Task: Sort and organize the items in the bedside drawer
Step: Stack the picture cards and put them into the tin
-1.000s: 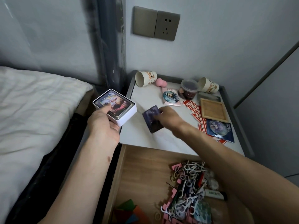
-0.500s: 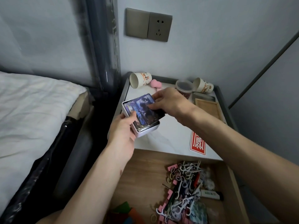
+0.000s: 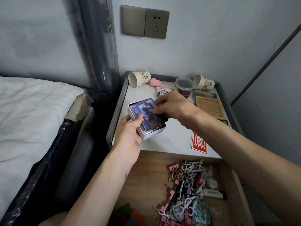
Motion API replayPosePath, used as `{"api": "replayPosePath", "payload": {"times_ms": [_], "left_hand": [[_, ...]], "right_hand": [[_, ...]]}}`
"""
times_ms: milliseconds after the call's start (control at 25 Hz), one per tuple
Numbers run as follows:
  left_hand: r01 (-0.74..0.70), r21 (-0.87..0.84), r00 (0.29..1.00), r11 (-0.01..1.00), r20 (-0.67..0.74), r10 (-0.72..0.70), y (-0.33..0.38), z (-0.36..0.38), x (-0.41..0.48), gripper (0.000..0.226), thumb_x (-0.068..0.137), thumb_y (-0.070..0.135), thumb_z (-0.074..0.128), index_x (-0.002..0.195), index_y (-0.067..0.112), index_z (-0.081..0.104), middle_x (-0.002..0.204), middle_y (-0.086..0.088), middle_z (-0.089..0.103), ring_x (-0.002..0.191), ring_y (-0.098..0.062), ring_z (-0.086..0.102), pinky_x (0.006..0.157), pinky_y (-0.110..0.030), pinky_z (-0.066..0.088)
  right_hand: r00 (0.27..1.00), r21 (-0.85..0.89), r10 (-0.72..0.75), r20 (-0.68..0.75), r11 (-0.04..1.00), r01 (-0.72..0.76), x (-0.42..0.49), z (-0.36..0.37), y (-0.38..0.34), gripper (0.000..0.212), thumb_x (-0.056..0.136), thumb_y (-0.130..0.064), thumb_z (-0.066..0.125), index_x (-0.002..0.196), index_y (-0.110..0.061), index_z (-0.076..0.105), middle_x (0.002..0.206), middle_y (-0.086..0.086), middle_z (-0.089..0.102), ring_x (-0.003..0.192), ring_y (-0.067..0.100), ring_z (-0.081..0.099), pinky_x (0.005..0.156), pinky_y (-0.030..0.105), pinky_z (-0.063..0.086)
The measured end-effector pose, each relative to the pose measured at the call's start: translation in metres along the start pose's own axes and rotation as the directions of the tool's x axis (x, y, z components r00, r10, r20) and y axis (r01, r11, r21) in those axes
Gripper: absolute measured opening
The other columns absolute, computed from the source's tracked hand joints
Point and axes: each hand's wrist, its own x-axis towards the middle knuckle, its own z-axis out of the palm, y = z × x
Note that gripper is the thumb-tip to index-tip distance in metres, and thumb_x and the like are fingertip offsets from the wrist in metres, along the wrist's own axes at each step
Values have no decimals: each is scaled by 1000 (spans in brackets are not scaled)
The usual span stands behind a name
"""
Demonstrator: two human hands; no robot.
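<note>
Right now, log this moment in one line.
phase: filing card | left hand: holds white tin | right hand: pinches dark card atop tin | drawer: open, cluttered

- White square tin [image 3: 153, 135], lidless, tilted, packed with picture cards [image 3: 140, 106], gripped by the left hand [image 3: 128, 136].
- Dark purple card [image 3: 154, 121], askew atop that stack, pinched by the right hand [image 3: 175, 108].
- Wooden drawer [image 3: 146, 173], open, clutter [image 3: 187, 190] heaped at its right.
</note>
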Motion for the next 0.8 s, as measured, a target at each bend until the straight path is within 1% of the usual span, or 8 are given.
{"api": "replayPosePath", "payload": {"times_ms": [80,160,240,360,440,600,720,800], "left_hand": [[-17,9,1000,1000,-7,17,-1,1,0,34,92,4,61,126,4,59,113,-16,71,101,-33,70,94,-54,53],[-21,9,1000,1000,2,21,-2,1,0,34,92,3,61,126,4,59,114,-17,71,101,-33,70,94,-55,53],[-14,4,1000,1000,1,14,-3,2,0,35,91,3,63,126,3,59,114,-18,70,101,-33,70,95,-56,52],[-14,8,1000,1000,7,14,-3,2,0,36,90,4,64,125,4,60,113,-18,71,101,-32,70,95,-55,52],[-15,14,1000,1000,13,15,-3,2,-3,34,90,5,64,124,3,61,111,-18,71,100,-31,71,94,-53,53],[-13,12,1000,1000,13,13,-1,4,-6,34,88,4,67,121,3,62,103,-13,74,93,-26,73,89,-46,56],[-6,18,1000,1000,3,6,-2,3,-7,38,85,4,69,123,3,61,103,-12,75,93,-26,73,90,-48,56],[2,29,1000,1000,-1,-2,-2,2,-6,39,85,3,70,123,3,61,105,-14,74,95,-28,73,91,-50,55]], "right_hand": [[996,-146,-62,-58,988,53,-4,0,-1,17,79,-19,81,89,-9,73,83,8,73,73,18,68,65,29,55],[989,-264,-106,-104,962,75,-8,-1,-4,21,76,-28,83,86,-14,71,81,3,72,72,16,68,65,29,56],[986,-310,-128,-111,947,88,-8,0,-5,25,75,-33,84,85,-15,70,83,4,72,75,19,69,70,35,58],[976,-367,-191,-109,920,139,-8,4,-4,31,74,-37,84,87,-15,67,84,3,70,78,20,68,71,39,58],[969,-400,-223,-109,902,163,-8,5,-3,33,73,-39,84,87,-14,67,84,2,69,78,19,66,69,39,57],[966,-476,-245,-85,862,176,-10,4,-1,39,75,-44,81,90,-11,67,86,4,68,78,19,63,67,34,53],[967,-541,-245,-65,823,172,-13,5,-2,43,77,-48,77,87,-6,69,83,10,70,74,22,65,69,38,55],[954,-621,-294,-67,760,190,-14,6,-2,45,79,-50,75,85,-5,72,81,13,71,75,24,66,71,40,54]]}}
